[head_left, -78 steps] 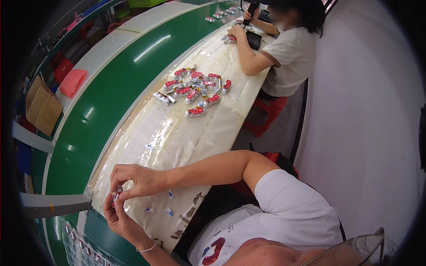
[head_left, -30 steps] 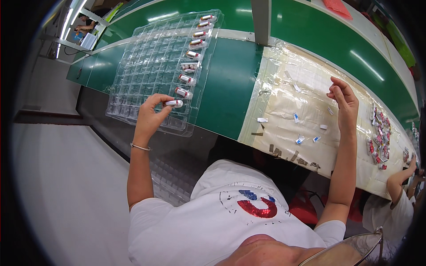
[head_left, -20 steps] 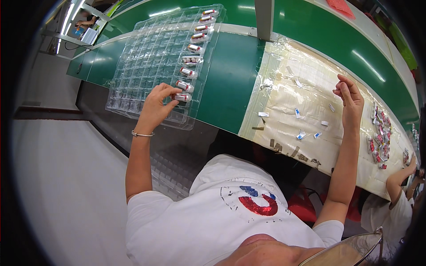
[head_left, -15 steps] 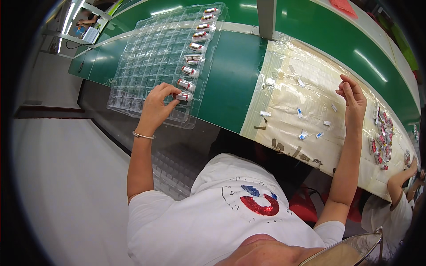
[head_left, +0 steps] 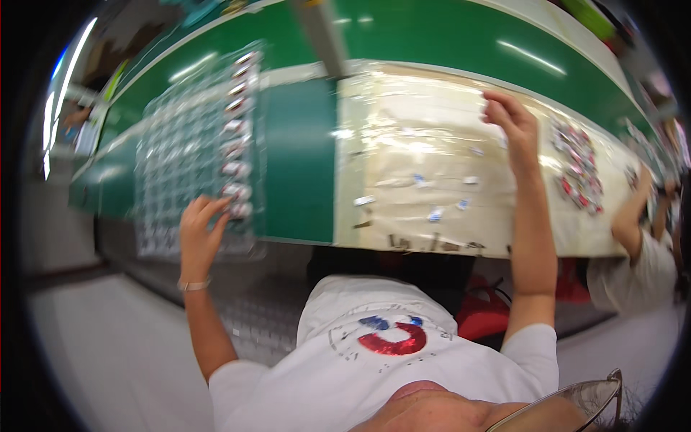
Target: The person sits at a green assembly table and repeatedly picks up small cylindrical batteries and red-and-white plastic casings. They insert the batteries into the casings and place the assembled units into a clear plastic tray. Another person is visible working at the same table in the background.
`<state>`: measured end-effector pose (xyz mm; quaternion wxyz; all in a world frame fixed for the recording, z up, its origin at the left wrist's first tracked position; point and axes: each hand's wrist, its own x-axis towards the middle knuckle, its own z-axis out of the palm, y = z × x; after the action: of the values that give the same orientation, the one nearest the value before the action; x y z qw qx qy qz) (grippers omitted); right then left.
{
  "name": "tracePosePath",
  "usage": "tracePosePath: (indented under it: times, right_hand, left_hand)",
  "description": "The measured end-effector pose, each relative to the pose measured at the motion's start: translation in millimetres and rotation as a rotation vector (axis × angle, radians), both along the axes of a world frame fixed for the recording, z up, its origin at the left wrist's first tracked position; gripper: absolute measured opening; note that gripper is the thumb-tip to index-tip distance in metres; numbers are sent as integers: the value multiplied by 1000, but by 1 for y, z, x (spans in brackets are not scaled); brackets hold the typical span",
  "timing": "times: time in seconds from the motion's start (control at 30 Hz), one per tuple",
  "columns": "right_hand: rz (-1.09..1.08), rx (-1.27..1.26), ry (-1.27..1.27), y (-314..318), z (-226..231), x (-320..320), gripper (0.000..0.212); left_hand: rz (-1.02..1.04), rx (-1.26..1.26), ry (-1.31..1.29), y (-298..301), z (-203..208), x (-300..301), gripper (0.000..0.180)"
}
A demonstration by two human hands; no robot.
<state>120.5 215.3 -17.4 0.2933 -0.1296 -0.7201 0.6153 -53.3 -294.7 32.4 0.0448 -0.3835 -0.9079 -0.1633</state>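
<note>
My left hand [head_left: 204, 225] reaches over the near end of the clear plastic tray [head_left: 147, 234]. Its thumb and forefinger close on the left end of a small red-and-white cylindrical piece [head_left: 241, 211], the nearest in a column of similar pieces [head_left: 232, 150] along the tray's right side. My right hand [head_left: 515, 126] is raised over the film-covered cream mat [head_left: 425, 169], its fingers bent and pinched together. Whether anything small sits between those fingertips is hidden. Motion blurs the tray and its pieces.
Small white-and-blue slips [head_left: 435, 214] lie scattered on the mat. Farther right is a pile of red-and-silver pieces [head_left: 579, 169]. Another person's arm [head_left: 631, 219] rests at the right edge. A grey post [head_left: 322, 36] rises at the back of the green table [head_left: 299, 158].
The whole view has shifted, so the tray and mat appear farther left. My left hand stays at the same nearest piece. My right hand remains raised over the mat.
</note>
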Motion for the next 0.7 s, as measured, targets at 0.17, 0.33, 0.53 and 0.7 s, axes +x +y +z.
tracePosePath:
  times: [0.17,0.33,0.53,0.7]
  right_hand:
    - [-156,144,95,34,45,32,20]
    - [-483,190,68,77,54,101,19]
    - [-701,244,-75,90,17,151,20]
    - [-762,683,-362,67,12,181,25]
  left_hand:
    - [104,-42,-95,-10,2,11,31]
    - [45,138,-51,29,1,22,23]
    - [-142,361,-160,102,7,58,18]
    - [-313,540,-293,161,-1,79,18]
